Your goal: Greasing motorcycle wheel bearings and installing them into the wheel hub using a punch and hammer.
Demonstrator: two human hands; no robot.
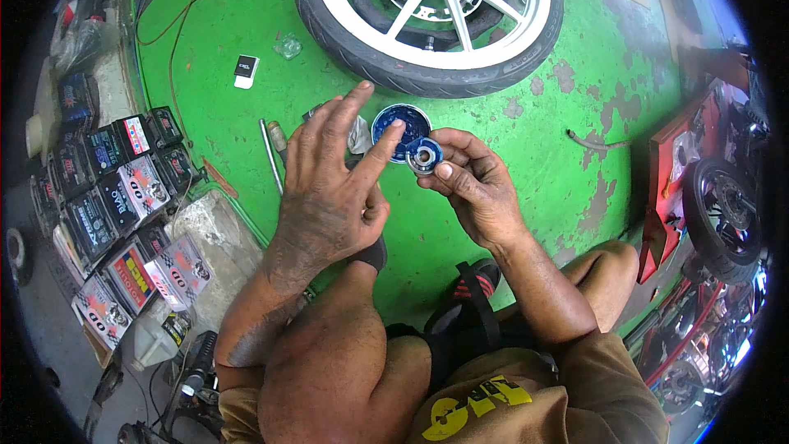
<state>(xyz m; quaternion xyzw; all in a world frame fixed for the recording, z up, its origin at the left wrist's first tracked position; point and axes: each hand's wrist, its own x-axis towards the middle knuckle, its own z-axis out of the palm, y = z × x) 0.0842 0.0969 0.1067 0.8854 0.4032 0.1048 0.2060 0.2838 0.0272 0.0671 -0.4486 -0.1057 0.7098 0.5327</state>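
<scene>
My right hand [486, 201] grips a small ring bearing [419, 166] smeared with blue grease between thumb and fingers. Just behind it sits an open round container [390, 122] of blue grease, partly hidden by the bearing. My left hand [327, 193] is open with fingers spread, its index fingertip over the grease container; whether it touches the grease I cannot tell. A crumpled plastic piece [359, 136], a silver rod [271, 154] and a handled tool [278, 137] lie beside my left hand on the green floor [575, 181].
A white-spoked wheel with tyre [427, 74] lies at the top, near a small black-and-white packet [245, 71]. Several batteries [107, 197] and a plastic jug [154, 347] are at left. A red panel [662, 205], a black wheel [703, 222] and motorbike parts [690, 370] stand at right.
</scene>
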